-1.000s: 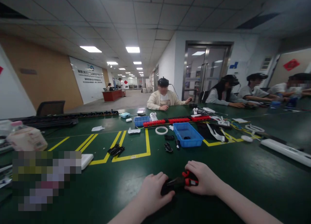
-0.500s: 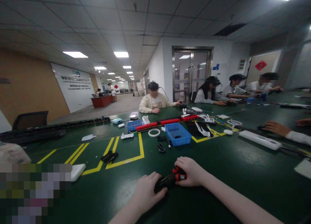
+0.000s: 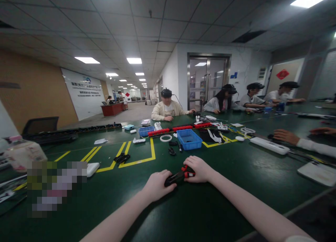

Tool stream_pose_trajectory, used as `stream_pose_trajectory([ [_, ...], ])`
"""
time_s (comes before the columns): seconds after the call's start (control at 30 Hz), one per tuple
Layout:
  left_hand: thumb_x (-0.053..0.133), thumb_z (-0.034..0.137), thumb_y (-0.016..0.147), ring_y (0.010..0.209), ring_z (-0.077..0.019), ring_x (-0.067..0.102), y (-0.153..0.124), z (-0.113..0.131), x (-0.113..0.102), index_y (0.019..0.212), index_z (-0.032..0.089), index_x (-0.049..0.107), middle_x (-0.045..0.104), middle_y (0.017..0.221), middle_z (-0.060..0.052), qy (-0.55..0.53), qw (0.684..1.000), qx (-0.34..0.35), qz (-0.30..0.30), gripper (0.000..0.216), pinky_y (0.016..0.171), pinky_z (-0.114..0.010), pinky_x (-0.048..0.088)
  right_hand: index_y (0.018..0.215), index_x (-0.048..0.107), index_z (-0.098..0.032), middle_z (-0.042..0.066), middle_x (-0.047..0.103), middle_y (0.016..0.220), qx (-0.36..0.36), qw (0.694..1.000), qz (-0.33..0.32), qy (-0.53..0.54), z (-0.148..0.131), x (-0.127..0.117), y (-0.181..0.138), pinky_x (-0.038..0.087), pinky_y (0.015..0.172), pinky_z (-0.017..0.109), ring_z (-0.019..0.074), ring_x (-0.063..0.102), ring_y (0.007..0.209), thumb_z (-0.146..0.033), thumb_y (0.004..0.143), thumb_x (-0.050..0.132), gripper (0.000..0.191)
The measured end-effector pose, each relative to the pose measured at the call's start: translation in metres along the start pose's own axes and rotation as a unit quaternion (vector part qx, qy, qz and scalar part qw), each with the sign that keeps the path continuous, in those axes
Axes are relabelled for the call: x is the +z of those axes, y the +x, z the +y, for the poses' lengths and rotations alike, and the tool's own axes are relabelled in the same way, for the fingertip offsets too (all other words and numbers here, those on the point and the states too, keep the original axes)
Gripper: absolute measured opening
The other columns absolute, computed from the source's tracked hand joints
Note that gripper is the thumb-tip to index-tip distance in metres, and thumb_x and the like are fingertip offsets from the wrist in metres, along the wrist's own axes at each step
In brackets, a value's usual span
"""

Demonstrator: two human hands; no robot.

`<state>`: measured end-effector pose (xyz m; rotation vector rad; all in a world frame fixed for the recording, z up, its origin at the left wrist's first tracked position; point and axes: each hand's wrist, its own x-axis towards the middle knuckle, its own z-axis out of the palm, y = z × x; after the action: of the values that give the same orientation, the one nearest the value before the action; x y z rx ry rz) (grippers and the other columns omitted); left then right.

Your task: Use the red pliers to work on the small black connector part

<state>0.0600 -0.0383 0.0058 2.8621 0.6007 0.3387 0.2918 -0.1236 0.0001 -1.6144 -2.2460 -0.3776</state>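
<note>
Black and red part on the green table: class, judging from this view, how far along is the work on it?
In hand: the left hand and right hand both grip the black and red part on the green table. Nothing shows a finished step. Left: small black pieces lie untouched beside the blue bin, and more black pieces lie on the yellow lines.

I count one black-and-red tool (image 3: 180, 176) under my two hands, two blue bins, near (image 3: 189, 139) and far (image 3: 146, 131), one white ring (image 3: 166, 138), three red strips (image 3: 162, 131) on the bench (image 3: 236, 186).
</note>
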Motion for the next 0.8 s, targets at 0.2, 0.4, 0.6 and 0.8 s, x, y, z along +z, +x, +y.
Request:
stream_pose_trajectory([
  [0.2,0.053,0.043,0.084,0.078,-0.0163,0.060,0.001,-0.002,0.002,0.095,0.021,0.059,0.061,0.091,-0.002,0.001,1.000,0.013,0.000,0.026,0.066,-0.023,0.043,0.099,0.057,-0.016,0.011,0.063,0.097,-0.024,1.000,0.019,-0.006,0.003,0.003,-0.002,0.043,0.075,0.037,0.0234,0.056,0.087,-0.050,0.067,0.068,0.048],
  [0.4,0.051,0.043,0.086,0.080,-0.0172,0.061,0.001,-0.001,0.002,0.098,0.021,0.059,0.059,0.091,-0.002,0.004,1.000,0.017,-0.002,0.026,0.068,-0.025,0.043,0.100,0.057,-0.016,0.011,0.063,0.095,-0.031,0.999,0.032,-0.001,0.006,0.006,-0.003,0.044,0.075,0.037,0.0239,0.057,0.088,-0.045,0.067,0.067,0.045],
  [0.6,0.047,0.045,0.089,0.076,-0.0155,0.060,0.001,-0.003,0.004,0.097,0.022,0.060,0.055,0.090,-0.001,-0.007,1.000,0.018,0.005,0.028,0.066,-0.025,0.043,0.102,0.056,-0.016,0.012,0.062,0.101,-0.031,0.998,0.051,-0.015,0.010,0.004,-0.004,0.045,0.080,0.040,0.0256,0.056,0.094,-0.027,0.064,0.066,0.041],
  [0.8,0.046,0.047,0.090,0.078,-0.0157,0.059,0.003,-0.007,0.006,0.097,0.020,0.059,0.056,0.091,-0.002,-0.037,0.999,0.021,0.008,0.030,0.067,-0.025,0.044,0.108,0.056,-0.013,0.013,0.060,0.106,-0.027,0.997,0.070,-0.036,0.019,0.010,-0.005,0.044,0.090,0.043,0.0257,0.053,0.103,-0.021,0.073,0.062,0.037],
])
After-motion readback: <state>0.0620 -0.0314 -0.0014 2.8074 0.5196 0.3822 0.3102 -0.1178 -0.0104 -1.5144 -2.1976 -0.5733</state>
